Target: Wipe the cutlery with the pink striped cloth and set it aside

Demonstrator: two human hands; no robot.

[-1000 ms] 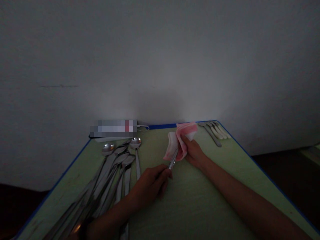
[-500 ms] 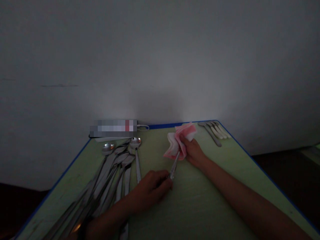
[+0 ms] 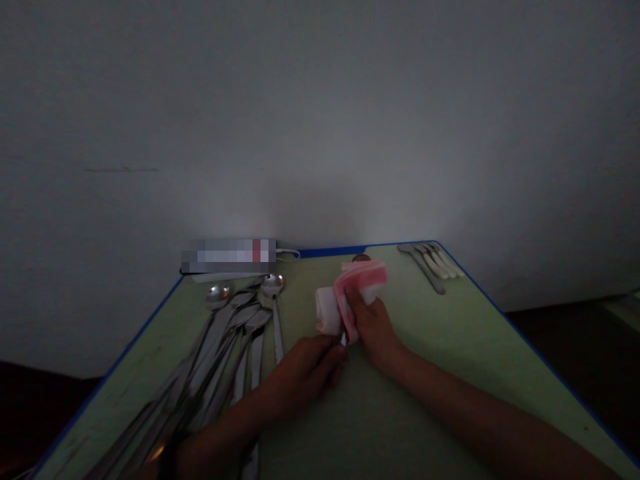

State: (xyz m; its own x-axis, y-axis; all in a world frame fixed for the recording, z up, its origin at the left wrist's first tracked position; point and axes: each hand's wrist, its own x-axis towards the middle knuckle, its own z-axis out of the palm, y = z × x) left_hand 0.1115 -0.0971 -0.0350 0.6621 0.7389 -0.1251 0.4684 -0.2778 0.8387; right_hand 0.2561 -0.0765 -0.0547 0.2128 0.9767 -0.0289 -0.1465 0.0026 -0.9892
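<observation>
My left hand (image 3: 313, 370) pinches the handle end of a metal spoon (image 3: 361, 258), whose rounded tip shows beyond the cloth. A pink and white cloth (image 3: 364, 277) is wrapped about the spoon's middle, hiding most of it. With fingers closed, my right hand (image 3: 376, 327) grips the cloth around the handle. Left of my hands, a heap of metal spoons (image 3: 217, 360) spreads across the table, partly under my left forearm. One single spoon (image 3: 273, 287) lies at the heap's right side, bowl away from me.
Several utensils lie at the table's far right: a metal one (image 3: 425, 270) and some with white handles (image 3: 440, 265). A blurred-out box-like object (image 3: 227, 257) with a white loop stands at the back left. The green table (image 3: 400, 413) has a blue edge and meets a grey wall (image 3: 320, 120).
My right hand and the cloth have slid down the spoon towards my left hand. The spoon's far tip now shows above the cloth. My left hand has hardly moved.
</observation>
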